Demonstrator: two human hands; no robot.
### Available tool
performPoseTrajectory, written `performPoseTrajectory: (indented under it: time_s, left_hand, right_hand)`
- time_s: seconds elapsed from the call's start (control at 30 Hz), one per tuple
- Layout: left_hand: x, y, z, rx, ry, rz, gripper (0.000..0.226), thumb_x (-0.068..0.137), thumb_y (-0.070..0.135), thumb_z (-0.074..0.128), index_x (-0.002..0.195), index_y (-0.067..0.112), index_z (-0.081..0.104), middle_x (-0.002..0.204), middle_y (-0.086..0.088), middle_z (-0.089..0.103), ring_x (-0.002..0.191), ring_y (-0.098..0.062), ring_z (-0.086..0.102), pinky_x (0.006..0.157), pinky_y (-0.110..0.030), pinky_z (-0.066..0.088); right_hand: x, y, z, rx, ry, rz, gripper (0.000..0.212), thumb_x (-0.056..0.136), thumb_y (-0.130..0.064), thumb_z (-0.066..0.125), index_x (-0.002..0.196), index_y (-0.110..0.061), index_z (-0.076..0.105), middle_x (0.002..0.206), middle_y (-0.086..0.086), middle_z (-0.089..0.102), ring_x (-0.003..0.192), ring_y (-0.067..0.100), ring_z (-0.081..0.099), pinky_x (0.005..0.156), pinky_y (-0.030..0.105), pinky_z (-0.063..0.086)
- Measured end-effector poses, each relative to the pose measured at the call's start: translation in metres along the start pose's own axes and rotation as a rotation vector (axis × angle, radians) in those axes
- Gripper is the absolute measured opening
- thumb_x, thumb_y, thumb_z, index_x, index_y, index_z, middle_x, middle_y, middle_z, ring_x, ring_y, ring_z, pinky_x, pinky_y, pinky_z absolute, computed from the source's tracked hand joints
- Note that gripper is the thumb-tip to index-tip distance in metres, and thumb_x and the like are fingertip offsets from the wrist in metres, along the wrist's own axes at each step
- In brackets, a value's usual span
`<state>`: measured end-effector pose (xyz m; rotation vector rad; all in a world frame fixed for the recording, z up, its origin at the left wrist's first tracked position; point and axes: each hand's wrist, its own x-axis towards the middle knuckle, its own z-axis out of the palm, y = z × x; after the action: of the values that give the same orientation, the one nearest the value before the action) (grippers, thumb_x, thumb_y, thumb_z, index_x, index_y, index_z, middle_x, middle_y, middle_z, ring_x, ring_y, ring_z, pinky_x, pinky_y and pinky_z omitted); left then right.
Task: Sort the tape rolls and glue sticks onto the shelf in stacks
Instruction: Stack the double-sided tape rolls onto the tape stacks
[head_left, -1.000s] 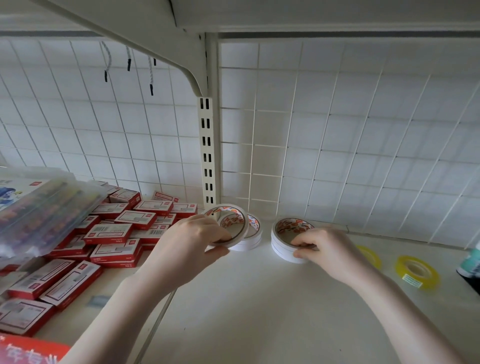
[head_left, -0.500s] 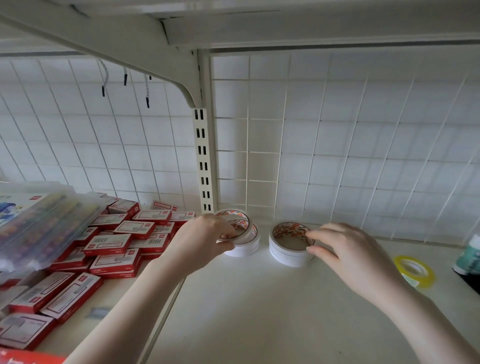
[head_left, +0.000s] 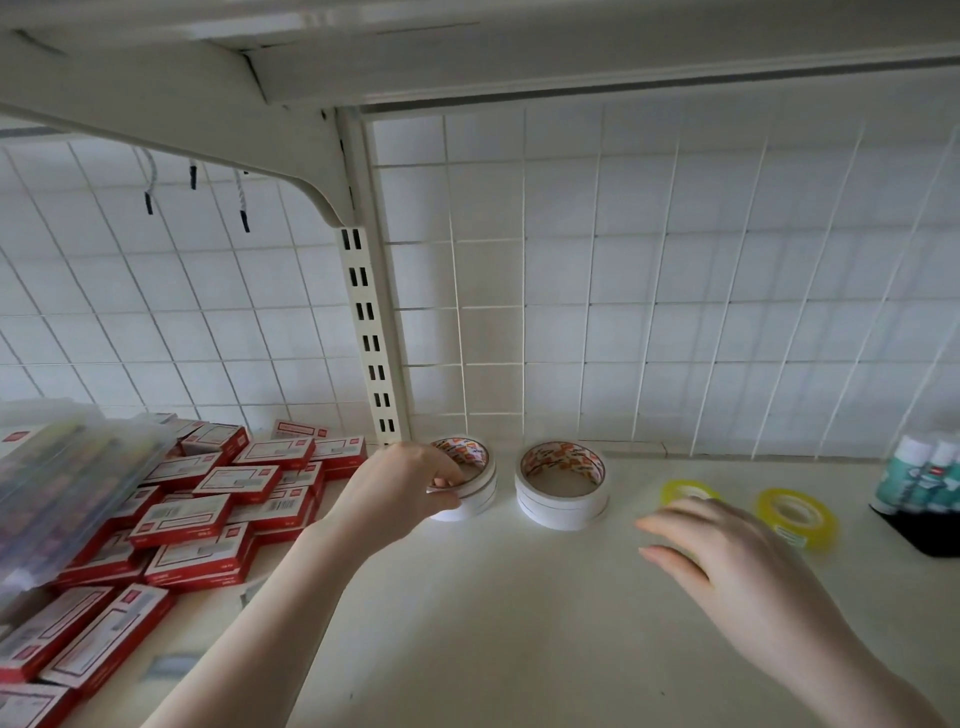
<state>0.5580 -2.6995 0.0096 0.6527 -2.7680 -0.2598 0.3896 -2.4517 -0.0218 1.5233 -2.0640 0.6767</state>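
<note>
While the left hand curls over the near rim of the left stack of white tape rolls with printed cores, its fingers clamp the top roll and hide that side of the stack, so the roll count there is hard to tell. Just beside it, apart, stands the right stack of white tape rolls, untouched, close to the white wire grid back panel. The right hand hovers over the cream shelf with fingers straight and slightly apart, holding nothing; it covers part of the nearer yellow tape ring. A second yellow tape ring lies flat just right of it. At the right edge, teal-and-white glue sticks stand upright in a dark holder, cut off by the frame. Red-and-white small boxes pile up left of the slotted upright, with a clear plastic case blurred above them. Open shelf surface lies in front of both stacks.
</note>
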Motion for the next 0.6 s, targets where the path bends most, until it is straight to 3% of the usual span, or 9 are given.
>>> performPoseTrajectory:
  time_s: [0.2,0.6]
  left_hand:
    - [0.004,0.002,-0.001,0.009,-0.031,0.0,0.018,0.082,0.032,0.068,0.099,0.027,0.07,0.092,0.008,0.067,0.085,-0.016,0.061,0.077,-0.033,0.05]
    - [0.007,0.003,0.003,0.006,-0.054,0.001,0.012,0.081,0.032,0.064,0.085,0.023,0.07,0.082,0.005,0.066,0.078,-0.017,0.06,0.072,-0.036,0.051]
  right_hand:
    - [-0.005,0.004,0.011,0.008,-0.007,0.014,0.032,0.054,-0.015,0.09,0.079,-0.02,0.071,0.074,-0.007,0.065,0.062,0.021,0.064,0.054,0.031,0.054]
    - [-0.007,0.004,0.014,0.002,-0.011,0.011,0.034,0.049,-0.017,0.092,0.075,-0.023,0.072,0.071,-0.01,0.065,0.06,0.016,0.063,0.052,0.021,0.048]
